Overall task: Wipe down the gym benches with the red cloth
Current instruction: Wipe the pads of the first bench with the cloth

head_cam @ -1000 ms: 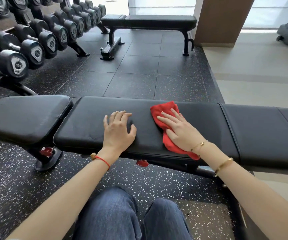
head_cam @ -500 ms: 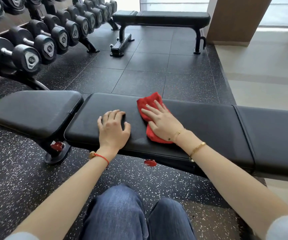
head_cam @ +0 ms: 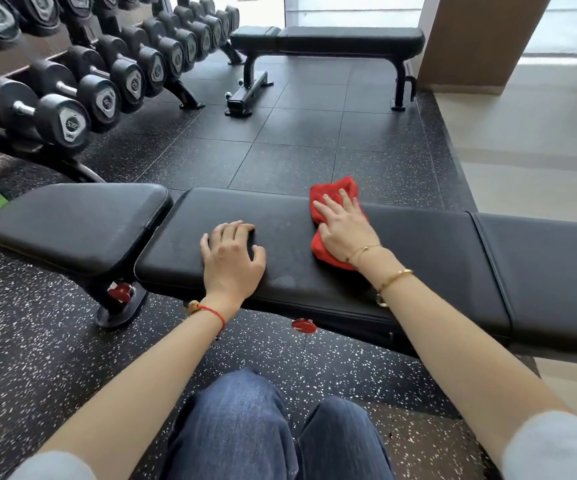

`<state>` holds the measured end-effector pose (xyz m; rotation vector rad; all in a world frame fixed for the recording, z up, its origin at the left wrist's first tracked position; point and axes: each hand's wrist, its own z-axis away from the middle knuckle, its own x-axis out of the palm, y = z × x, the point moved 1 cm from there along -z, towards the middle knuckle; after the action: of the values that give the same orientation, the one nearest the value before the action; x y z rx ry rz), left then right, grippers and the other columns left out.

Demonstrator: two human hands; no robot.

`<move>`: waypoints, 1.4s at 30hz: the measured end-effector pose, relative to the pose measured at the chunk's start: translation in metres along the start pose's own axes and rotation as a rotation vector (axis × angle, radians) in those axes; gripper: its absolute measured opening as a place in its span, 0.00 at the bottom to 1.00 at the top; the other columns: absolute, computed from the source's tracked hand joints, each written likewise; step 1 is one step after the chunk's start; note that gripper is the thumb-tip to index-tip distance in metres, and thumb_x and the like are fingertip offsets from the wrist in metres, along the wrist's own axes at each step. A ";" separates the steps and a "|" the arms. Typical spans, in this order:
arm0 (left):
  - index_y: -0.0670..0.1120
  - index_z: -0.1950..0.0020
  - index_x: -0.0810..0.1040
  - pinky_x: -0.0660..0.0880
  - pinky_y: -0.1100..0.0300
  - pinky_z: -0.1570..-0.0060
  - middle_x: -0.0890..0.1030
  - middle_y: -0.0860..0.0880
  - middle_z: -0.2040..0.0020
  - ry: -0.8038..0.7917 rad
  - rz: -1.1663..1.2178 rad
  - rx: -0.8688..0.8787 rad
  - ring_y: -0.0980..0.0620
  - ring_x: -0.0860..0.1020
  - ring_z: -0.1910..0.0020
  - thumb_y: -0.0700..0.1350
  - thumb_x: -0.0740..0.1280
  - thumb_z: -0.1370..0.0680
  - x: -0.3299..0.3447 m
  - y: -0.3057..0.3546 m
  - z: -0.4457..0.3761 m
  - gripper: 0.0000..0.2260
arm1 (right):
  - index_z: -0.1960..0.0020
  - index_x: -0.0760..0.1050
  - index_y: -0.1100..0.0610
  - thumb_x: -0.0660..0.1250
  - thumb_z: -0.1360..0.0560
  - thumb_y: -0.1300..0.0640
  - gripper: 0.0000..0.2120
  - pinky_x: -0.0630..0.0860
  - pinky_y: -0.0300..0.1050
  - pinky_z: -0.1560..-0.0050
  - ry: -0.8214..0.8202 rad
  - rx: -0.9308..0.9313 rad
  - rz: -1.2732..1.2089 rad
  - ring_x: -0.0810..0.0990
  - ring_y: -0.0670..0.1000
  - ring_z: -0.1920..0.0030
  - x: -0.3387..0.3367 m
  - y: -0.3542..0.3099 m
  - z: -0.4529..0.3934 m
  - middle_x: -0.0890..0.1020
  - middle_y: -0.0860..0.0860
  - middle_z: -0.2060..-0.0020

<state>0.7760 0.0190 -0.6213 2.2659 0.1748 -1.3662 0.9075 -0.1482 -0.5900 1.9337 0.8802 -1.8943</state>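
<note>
A long black padded bench (head_cam: 429, 251) stretches across the view in front of my knees, with a separate seat pad (head_cam: 79, 220) at its left end. A crumpled red cloth (head_cam: 328, 192) lies on the long pad near its far edge. My right hand (head_cam: 344, 226) presses flat on the cloth, fingers spread, covering its middle. My left hand (head_cam: 233, 258) rests palm down on the bare pad, to the left of the cloth, holding nothing. A second black bench (head_cam: 349, 38) stands farther back on the dark floor.
A rack of black dumbbells (head_cam: 72, 91) runs along the left side. Dark speckled rubber tiles (head_cam: 297, 143) lie between the two benches. A brown pillar (head_cam: 481, 39) and pale floor are to the right. Red adjuster knobs (head_cam: 303, 325) sit under the near bench.
My right hand slid the cloth left, then back right and towards the pad's far edge. My left hand stayed put on the pad. The head view shifted.
</note>
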 end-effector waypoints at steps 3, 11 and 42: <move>0.48 0.38 0.77 0.60 0.43 0.28 0.77 0.49 0.35 0.007 0.000 -0.004 0.46 0.70 0.32 0.49 0.61 0.26 -0.001 0.000 -0.001 0.17 | 0.23 0.57 0.53 0.54 0.21 0.54 0.26 0.39 0.53 0.23 -0.015 -0.114 0.006 0.45 0.58 0.22 0.005 -0.024 0.010 0.56 0.51 0.22; 0.49 0.37 0.76 0.59 0.44 0.28 0.76 0.49 0.34 -0.006 0.002 0.001 0.47 0.70 0.32 0.47 0.62 0.24 -0.002 0.000 0.000 0.16 | 0.24 0.59 0.48 0.56 0.21 0.56 0.26 0.37 0.45 0.23 0.028 -0.209 -0.086 0.46 0.52 0.21 0.000 -0.002 0.086 0.58 0.46 0.23; 0.48 0.35 0.74 0.57 0.42 0.27 0.74 0.49 0.33 -0.029 -0.008 0.009 0.47 0.68 0.30 0.47 0.61 0.23 -0.001 0.001 0.001 0.17 | 0.25 0.61 0.52 0.56 0.21 0.59 0.25 0.42 0.51 0.23 0.069 0.140 -0.097 0.48 0.57 0.22 -0.016 0.065 0.062 0.60 0.50 0.23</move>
<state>0.7755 0.0183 -0.6207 2.2536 0.1689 -1.4064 0.8981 -0.2390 -0.5932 2.0844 0.8981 -2.0039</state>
